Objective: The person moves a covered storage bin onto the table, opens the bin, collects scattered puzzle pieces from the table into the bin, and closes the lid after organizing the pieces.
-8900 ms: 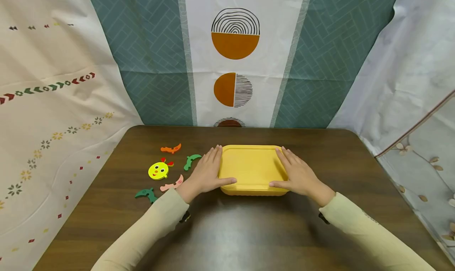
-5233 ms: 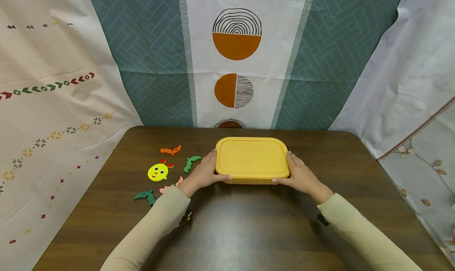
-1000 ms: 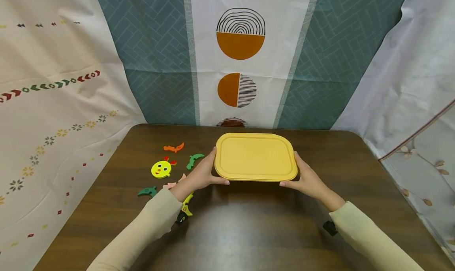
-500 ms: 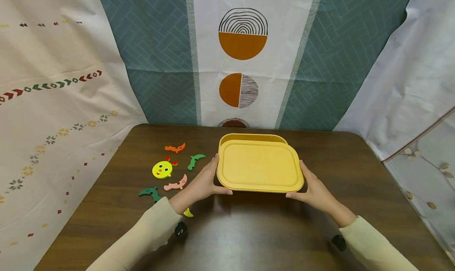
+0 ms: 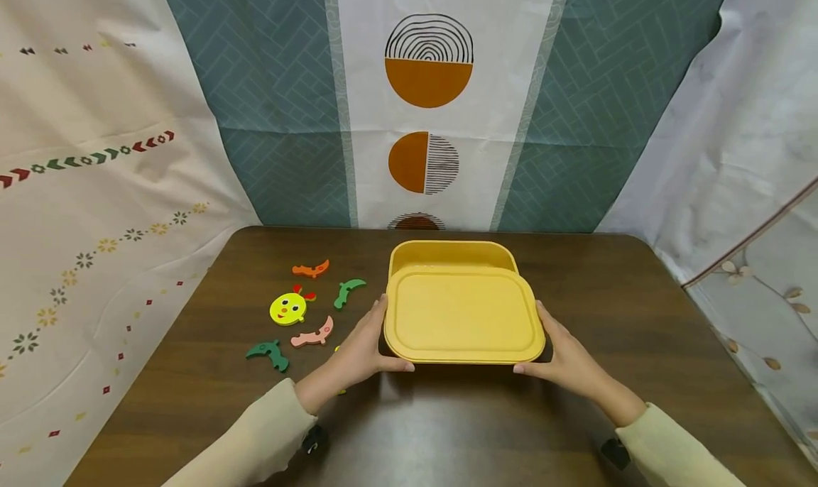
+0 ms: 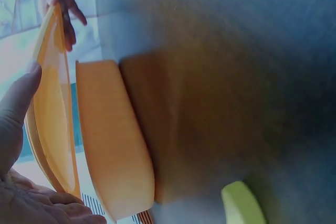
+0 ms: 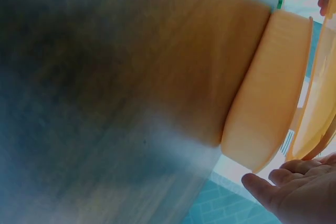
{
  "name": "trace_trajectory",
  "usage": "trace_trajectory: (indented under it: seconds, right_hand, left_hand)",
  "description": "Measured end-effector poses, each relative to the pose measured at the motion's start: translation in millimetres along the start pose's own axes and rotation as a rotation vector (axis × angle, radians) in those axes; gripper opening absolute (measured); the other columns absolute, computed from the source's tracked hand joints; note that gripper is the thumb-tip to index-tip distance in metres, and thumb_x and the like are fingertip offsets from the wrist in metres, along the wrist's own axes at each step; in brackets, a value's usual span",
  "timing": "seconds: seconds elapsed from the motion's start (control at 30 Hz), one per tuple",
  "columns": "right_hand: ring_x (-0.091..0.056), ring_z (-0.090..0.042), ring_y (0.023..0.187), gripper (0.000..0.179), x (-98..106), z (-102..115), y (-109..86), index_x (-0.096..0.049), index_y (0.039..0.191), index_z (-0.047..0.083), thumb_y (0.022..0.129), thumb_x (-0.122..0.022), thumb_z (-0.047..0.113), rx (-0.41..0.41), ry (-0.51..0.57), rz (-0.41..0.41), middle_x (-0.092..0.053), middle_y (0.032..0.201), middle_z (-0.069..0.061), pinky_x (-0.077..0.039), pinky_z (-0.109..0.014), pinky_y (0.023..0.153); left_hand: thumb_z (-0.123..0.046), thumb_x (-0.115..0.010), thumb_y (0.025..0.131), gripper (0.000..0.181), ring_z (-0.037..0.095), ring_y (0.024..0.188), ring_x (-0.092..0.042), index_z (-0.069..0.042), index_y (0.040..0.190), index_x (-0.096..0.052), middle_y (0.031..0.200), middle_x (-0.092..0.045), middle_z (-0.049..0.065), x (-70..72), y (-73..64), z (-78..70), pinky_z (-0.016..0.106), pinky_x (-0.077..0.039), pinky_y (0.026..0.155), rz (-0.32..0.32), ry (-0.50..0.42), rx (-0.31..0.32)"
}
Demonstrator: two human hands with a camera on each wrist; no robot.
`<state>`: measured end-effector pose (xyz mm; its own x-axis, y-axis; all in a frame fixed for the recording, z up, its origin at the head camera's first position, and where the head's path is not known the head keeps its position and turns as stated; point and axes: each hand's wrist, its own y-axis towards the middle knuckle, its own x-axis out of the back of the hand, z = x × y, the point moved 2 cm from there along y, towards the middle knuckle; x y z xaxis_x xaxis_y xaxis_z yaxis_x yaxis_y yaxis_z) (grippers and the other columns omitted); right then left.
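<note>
- l hand (image 5: 358, 346) grips l end of yellow lid (image 5: 465, 315), thumb at near edge, fingers along the side
- r hand (image 5: 571, 359) grips r end, same way
- lid is up in the air, over & a bit in front of yellow box (image 5: 454, 253); gap btwn the two in wrist views
- box sits on brown desk (image 5: 441, 430), its far rim & part of inside showing past lid
- l of box, apart on desk: orange pc (image 5: 311, 268), yellow smiley pc (image 5: 287, 308) w/ red feelers, green pc (image 5: 348, 293), pink pc (image 5: 313, 333), dk green pc (image 5: 269, 354)
- plain yellow pc (image 6: 242, 204) nr l hand, mostly hidden in head view
- patterned cloth (image 5: 428, 118) hangs behind desk
</note>
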<state>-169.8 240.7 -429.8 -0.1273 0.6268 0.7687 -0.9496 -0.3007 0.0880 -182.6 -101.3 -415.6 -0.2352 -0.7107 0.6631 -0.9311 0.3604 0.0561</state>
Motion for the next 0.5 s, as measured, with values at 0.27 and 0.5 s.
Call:
trace_trajectory:
  seconds: [0.27,0.5]
  right_hand:
    - [-0.025,-0.052,0.134,0.116,-5.3,3.4,-12.8,-0.006,0.151,-0.002,0.072,-0.082,0.038,0.002,0.008,0.008,-0.018,0.152,-0.031,-0.030,-0.067,0.099]
    - [-0.025,-0.052,0.134,0.117,-9.8,7.9,-22.2,-0.008,0.151,-0.002,0.070,-0.083,0.036,0.026,0.011,-0.004,-0.019,0.151,-0.031,-0.030,-0.067,0.099]
  left_hand:
    - [-0.029,-0.089,0.063,0.121,0.040,0.143,-0.017,0.003,0.150,-0.013,0.155,-0.018,0.024,-4.3,-15.0,-3.4,0.054,-0.025,0.111,-0.014,-0.020,0.013]
    - [-0.028,-0.090,0.062,0.120,0.041,0.143,-0.018,0.005,0.150,-0.014,0.154,-0.019,0.025,-5.4,-26.0,-5.9,0.055,-0.025,0.111,-0.008,-0.025,0.036]
